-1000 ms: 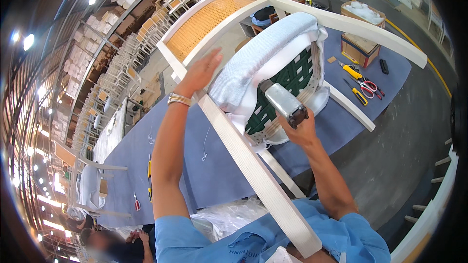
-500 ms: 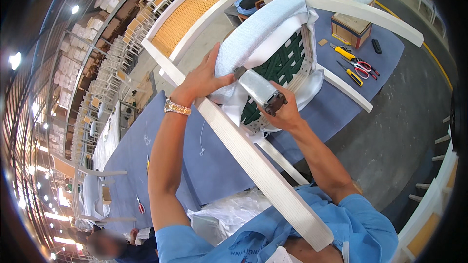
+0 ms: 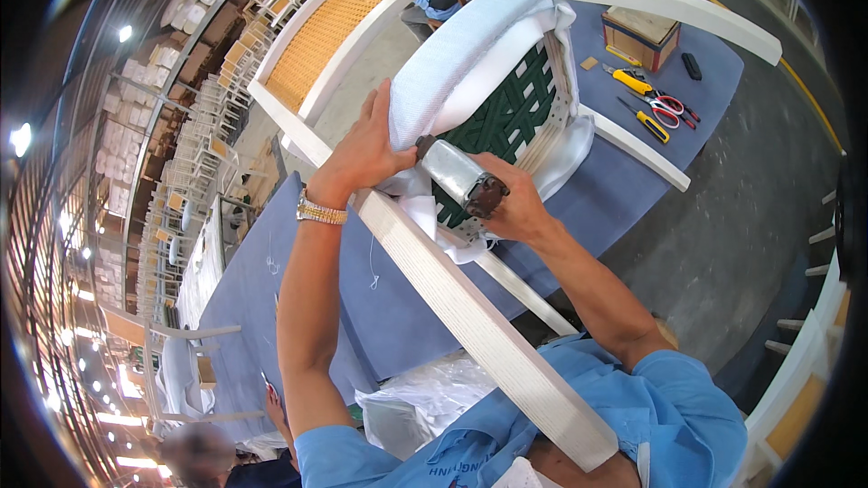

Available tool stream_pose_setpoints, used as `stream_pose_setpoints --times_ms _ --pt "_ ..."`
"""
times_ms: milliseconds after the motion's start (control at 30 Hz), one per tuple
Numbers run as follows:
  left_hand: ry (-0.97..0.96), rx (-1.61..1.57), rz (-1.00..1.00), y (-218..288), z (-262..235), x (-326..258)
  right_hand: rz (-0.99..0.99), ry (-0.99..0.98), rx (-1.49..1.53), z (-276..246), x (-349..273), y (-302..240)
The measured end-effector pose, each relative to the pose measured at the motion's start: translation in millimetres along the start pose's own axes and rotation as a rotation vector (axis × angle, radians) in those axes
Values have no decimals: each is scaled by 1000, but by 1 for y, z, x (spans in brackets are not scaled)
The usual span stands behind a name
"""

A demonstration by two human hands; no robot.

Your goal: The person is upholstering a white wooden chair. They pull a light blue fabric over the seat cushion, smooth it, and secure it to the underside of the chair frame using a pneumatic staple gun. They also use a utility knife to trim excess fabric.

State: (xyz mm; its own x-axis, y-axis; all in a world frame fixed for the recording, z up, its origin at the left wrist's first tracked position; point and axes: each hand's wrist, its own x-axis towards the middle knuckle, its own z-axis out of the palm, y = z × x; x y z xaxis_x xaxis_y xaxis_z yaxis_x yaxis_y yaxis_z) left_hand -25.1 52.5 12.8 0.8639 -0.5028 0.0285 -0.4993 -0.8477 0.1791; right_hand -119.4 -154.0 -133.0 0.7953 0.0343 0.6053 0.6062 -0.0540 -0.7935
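Note:
A pale wooden chair (image 3: 470, 321) lies tipped over on the table, its seat underside turned toward me. Light blue fabric (image 3: 457, 54) wraps the seat edge over white padding, and dark green webbing (image 3: 506, 113) crosses the underside. My left hand (image 3: 362, 154) grips the fabric at the near-left seat edge, thumb pressed near the tool's nose. In my right hand (image 3: 520, 206) is a silver staple gun (image 3: 452, 170), fingers closed round its handle. The gun's nose meets the fabric edge beside my left thumb; its exact contact is hidden.
On the blue-covered table (image 3: 624, 190) lie scissors (image 3: 669, 108), yellow-handled pliers (image 3: 633, 81), a yellow screwdriver (image 3: 651, 126) and a cardboard box (image 3: 640, 39). One chair leg (image 3: 637, 152) juts right. At lower left a co-worker's hand (image 3: 276, 408) rests near the table. Stacked chairs stand beyond.
The chair and both my hands have shifted slightly left in view. The staple gun's nose sits a little lower along the fabric edge. The co-worker's hand has reached up to the scissors.

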Motion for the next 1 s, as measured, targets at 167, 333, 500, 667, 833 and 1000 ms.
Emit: stream_pose_setpoints --times_ms 167,333,500,667,833,1000 --pt "-42 54 -49 4 2 1 -3 -53 -11 2 -1 3" --pt "-70 102 -36 5 2 2 -12 -58 -58 3 -2 1" --pt "-148 -85 164 -3 -27 -5 -45 -13 -31 4 -10 3" --pt "-135 -127 -93 -18 -32 -17 -13 38 22 -2 -16 -7" --pt "-79 -43 -65 -17 -19 -26 -59 27 44 9 -3 -17" --pt "-65 0 -59 -8 -17 -25 -66 -20 -9 22 -8 0"
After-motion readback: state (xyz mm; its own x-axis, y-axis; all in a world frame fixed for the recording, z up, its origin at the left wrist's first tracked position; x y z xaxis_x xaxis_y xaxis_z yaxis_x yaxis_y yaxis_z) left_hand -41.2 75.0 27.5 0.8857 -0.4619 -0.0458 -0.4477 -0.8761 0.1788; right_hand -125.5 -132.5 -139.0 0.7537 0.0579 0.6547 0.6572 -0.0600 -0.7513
